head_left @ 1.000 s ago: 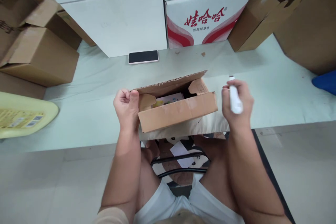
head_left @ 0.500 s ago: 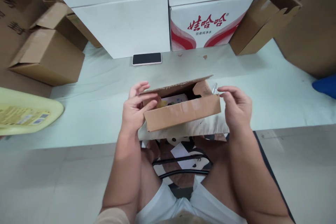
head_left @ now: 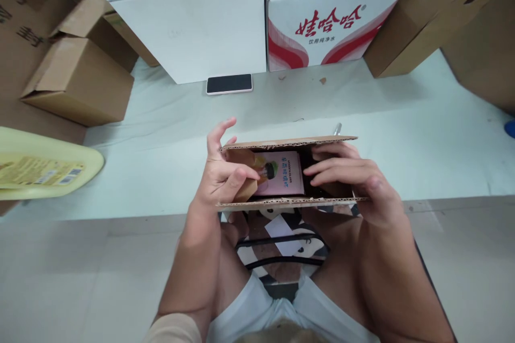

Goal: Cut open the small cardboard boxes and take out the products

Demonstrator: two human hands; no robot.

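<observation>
because the head view looks almost straight down, the inside of the cardboard box shows plainly: it sits at the near edge of the counter, its long sides parted at the top and facing up. the opening looks done, to judge by the rough, parted edges. within lies a flat pink package with printed lettering and a picture of a dark-topped bottle. it has not been taken out, so emptying the box, if that is meant, seems wholly left to do.

the left hand is at the box's left end, one finger raised at the far side, others and the thumb reaching in over a folded inner flap; whether they pinch that flap, i cannot tell. the right hand has its fingers stretched out and slightly spread inside the right end, beside the package, with no grip on it that shows.

just beyond the far right corner, a slim silvery object pokes out, mostly hidden by the box. farther back, a phone lies before a plain white carton; a yellow bottle lies at the far left side.
</observation>
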